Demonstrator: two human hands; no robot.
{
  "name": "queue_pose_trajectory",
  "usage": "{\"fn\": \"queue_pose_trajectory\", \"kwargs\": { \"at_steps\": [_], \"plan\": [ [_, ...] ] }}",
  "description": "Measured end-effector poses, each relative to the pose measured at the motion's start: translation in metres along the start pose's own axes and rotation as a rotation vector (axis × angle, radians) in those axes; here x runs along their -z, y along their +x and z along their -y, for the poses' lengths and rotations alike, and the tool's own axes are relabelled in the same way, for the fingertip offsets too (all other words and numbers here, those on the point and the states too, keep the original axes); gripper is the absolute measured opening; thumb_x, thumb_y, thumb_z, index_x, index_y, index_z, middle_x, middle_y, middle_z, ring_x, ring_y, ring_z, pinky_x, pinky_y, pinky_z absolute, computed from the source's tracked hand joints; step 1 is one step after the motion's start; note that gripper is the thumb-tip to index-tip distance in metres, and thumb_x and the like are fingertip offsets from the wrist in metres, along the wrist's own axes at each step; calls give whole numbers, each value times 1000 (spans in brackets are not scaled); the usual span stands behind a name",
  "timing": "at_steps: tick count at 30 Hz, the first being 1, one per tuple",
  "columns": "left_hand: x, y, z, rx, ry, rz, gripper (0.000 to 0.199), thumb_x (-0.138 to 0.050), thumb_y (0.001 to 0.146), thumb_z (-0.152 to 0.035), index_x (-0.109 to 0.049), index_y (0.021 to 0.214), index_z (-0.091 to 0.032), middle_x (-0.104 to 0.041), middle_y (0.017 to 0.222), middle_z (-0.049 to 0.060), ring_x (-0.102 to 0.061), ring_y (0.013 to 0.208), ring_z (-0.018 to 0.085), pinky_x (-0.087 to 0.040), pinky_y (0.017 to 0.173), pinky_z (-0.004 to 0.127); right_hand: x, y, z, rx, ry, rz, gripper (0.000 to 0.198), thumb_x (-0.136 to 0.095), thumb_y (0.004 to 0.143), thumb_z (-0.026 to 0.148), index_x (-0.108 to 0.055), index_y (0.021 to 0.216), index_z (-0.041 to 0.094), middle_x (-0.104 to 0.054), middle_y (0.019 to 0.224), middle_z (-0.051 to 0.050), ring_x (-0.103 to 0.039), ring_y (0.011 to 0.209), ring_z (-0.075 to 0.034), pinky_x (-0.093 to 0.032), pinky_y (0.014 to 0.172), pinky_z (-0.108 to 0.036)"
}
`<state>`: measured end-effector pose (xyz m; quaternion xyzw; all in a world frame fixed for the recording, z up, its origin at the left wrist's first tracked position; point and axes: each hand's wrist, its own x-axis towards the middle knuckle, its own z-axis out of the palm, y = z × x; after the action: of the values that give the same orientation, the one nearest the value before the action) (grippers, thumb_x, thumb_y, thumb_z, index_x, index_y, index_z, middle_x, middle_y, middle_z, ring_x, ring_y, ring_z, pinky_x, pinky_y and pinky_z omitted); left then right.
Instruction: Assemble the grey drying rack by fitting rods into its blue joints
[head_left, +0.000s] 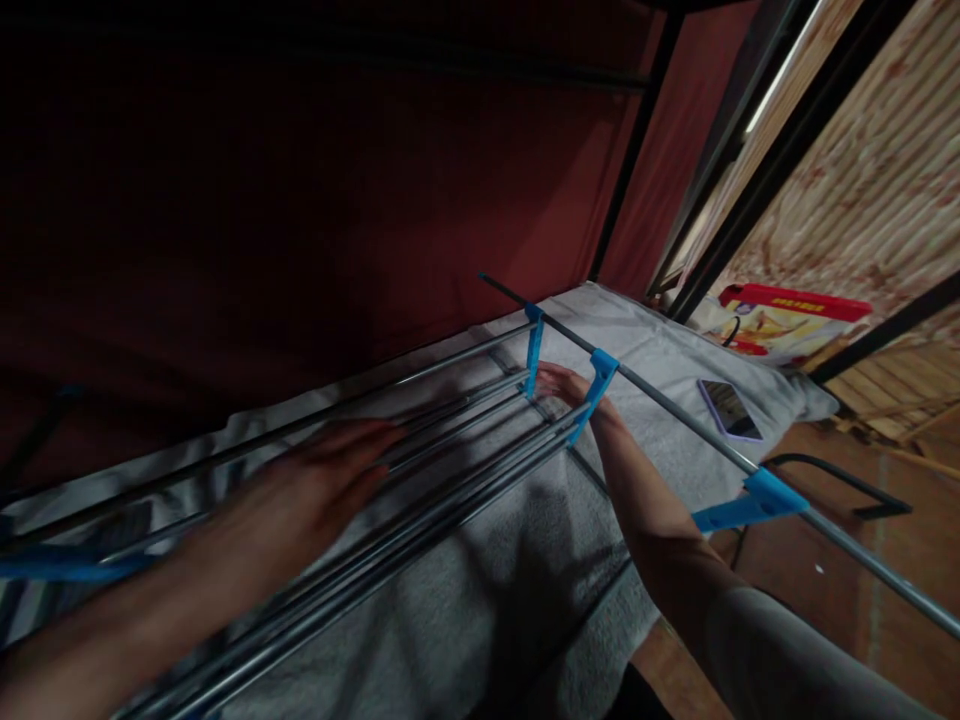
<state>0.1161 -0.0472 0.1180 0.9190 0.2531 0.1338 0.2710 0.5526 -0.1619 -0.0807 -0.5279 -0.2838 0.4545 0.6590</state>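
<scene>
Left hand [330, 485] flat, open on thin steel rods [420, 500]; right hand [562, 385] grip unclear by blue plastic connector [600, 375]

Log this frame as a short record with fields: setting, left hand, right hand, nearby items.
setting: metal rod rack with blue connectors, lying over a grey cloth, dark red fabric wall behind
left hand: blurred, flat on the rods, fingers spread
right hand: at the far end of the rods, by the blue connectors; grip unclear
nearby items: phone on the cloth, red and yellow box beyond it
</scene>
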Motion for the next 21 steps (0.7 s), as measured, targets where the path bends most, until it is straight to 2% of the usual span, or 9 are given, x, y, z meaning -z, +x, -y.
{"fn": "queue_pose_trajectory", "kwargs": {
  "at_steps": [1,2,3,5,8,10,15,21],
  "plan": [
    [-15,19,-10,-70,80,54,36,-59,94,-37,-69,129,-37,-64,141,-9,-58,132,24,-38,119,38,-6,1,6,30,-9,17,30,-75,84,25,-71,113,26,-78,102,-2,-69,108,-23,-56,99,-40],
    [-32,39,-19,-166,187,115,40,-55,95,-30,-67,133,-32,-64,144,-3,-59,130,24,-39,118,39,-12,1,11,64,-23,34,29,-76,83,25,-71,112,24,-78,101,-3,-68,110,-23,-53,103,-40],
    [-50,61,-29,-190,262,154,40,-50,97,-25,-64,135,-26,-61,147,4,-58,132,24,-39,118,39,-18,1,16,98,-45,49,29,-77,83,24,-72,111,22,-78,102,-3,-67,112,-24,-51,105,-41],
    [-86,103,-41,-230,348,185,37,-48,95,-17,-65,128,-17,-67,135,12,-61,126,26,-43,114,40,-26,0,25,154,-115,72,31,-80,81,23,-73,110,20,-78,106,-4,-64,116,-25,-46,110,-40],
    [-129,154,-41,-217,379,137,32,-48,94,-13,-64,122,-14,-69,126,16,-62,122,28,-45,111,42,-30,-1,34,189,-203,81,37,-83,77,23,-74,113,21,-78,110,-5,-63,118,-28,-44,112,-42],
    [-150,177,-32,-206,311,148,33,-51,94,-13,-63,124,-14,-69,126,16,-62,122,27,-45,111,40,-30,-1,38,191,-223,87,40,-84,76,26,-74,115,23,-77,111,-4,-63,118,-29,-44,111,-43],
    [-182,207,-19,-157,185,187,38,-54,93,-11,-62,130,-14,-70,125,16,-66,117,28,-50,103,37,-31,3,43,218,-238,112,37,-81,81,33,-73,116,25,-76,113,-2,-64,116,-29,-41,115,-47],
    [-191,212,-25,-192,237,153,44,-40,89,1,-67,120,-13,-67,127,17,-62,119,28,-50,101,37,-33,7,44,280,-291,151,28,-79,82,38,-74,107,26,-75,109,-3,-64,109,-29,-46,108,-48]
  ]
}}
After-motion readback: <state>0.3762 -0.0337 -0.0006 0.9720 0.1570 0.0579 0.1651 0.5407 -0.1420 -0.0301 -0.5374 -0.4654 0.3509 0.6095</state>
